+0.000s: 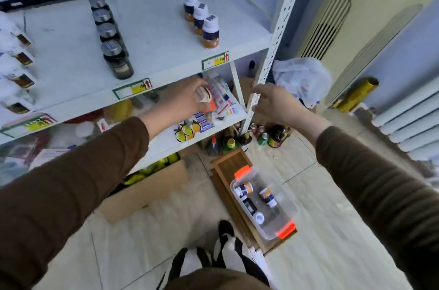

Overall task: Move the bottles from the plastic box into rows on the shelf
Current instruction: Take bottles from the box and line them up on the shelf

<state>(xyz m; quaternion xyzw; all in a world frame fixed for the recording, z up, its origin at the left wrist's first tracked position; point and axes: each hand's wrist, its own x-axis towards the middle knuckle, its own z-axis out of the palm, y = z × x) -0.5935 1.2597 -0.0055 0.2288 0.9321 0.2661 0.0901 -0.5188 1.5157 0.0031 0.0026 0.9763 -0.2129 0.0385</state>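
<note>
My left hand (187, 99) grips a small bottle (202, 95) with a white cap, just below the front edge of the white shelf (166, 35). My right hand (273, 102) holds the shelf's perforated upright post (256, 90). On the shelf stand a row of three white-capped orange-labelled bottles (200, 17) and a row of dark silver-lidded jars (111, 38). On the floor, the clear plastic box (282, 225) with orange clips contains three bottles (247, 188) lying on their sides.
White-lidded jars (16, 61) line the shelf's left edge. The lower shelf (190, 140) carries mixed packets. Bottles and cans (261, 136) stand on the floor by the post, next to a cardboard box (147, 192), wooden trays (230, 166) and a plastic bag (301, 78). A radiator (413, 128) is at right.
</note>
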